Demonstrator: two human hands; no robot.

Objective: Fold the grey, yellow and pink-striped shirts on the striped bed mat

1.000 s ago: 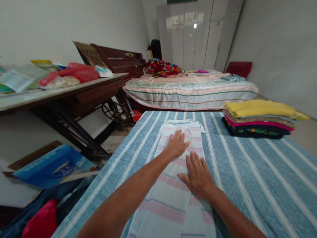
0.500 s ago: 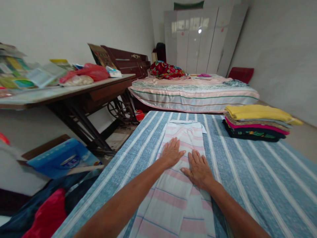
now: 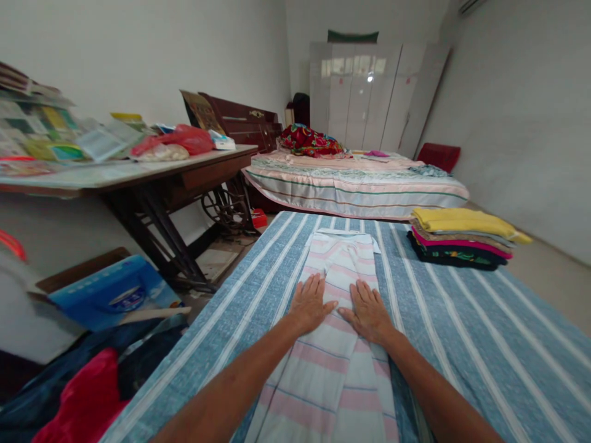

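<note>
A white shirt (image 3: 323, 363) with pink bands and thin blue lines lies folded into a long strip, its collar end away from me. My left hand (image 3: 310, 304) rests flat on the left edge of the strip, fingers stretched out. Across from it, my right hand (image 3: 369, 312) presses flat on the right edge, fingers extended and thumb pointing inward. The two thumbs are close but apart. Beneath the shirt is a blue sheet with white stripes (image 3: 443, 344).
A stack of folded clothes (image 3: 462, 237), yellow on top, sits at the far right. To the left stands a cluttered sewing-machine table (image 3: 184, 175), with a blue box (image 3: 120, 292) and dark and red clothes (image 3: 87, 394) below. Beyond is another bed (image 3: 360, 191).
My left hand has slid back along the shirt toward me, now level with the right hand. The right hand has barely moved. The view has shifted slightly.
</note>
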